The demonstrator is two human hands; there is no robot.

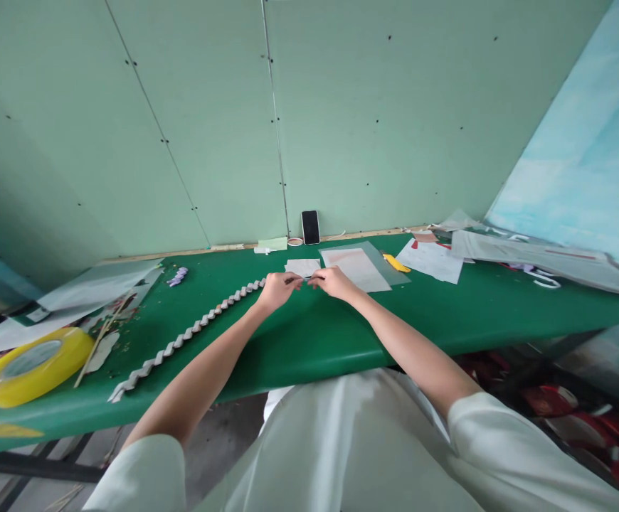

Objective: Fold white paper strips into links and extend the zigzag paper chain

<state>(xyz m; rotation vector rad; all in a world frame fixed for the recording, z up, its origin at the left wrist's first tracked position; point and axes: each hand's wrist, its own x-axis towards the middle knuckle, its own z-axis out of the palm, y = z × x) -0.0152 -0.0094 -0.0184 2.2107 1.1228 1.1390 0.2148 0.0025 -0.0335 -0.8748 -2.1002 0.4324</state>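
A long zigzag chain of folded paper (197, 327) lies slantwise across the green table. Its upper end reaches my left hand (280, 290), whose fingers are closed in a pinch at that end. Close beside it, my right hand (336, 282) is also pinched, fingertips almost meeting those of the left. A small thin piece, partly dark and partly pale, shows between the fingertips; most of it is hidden. Just beyond the hands lies a small stack of white paper pieces (302, 267). To the right, a larger white sheet (360, 269) rests on a clear plastic sleeve (395, 274).
A phone (310, 227) leans on the green wall beside a small tape ring (294, 242). A yellow cutter (396, 264) and loose papers (432, 259) lie right. At left are a big yellow tape roll (69, 363), thin sticks (101, 338) and a purple item (178, 276).
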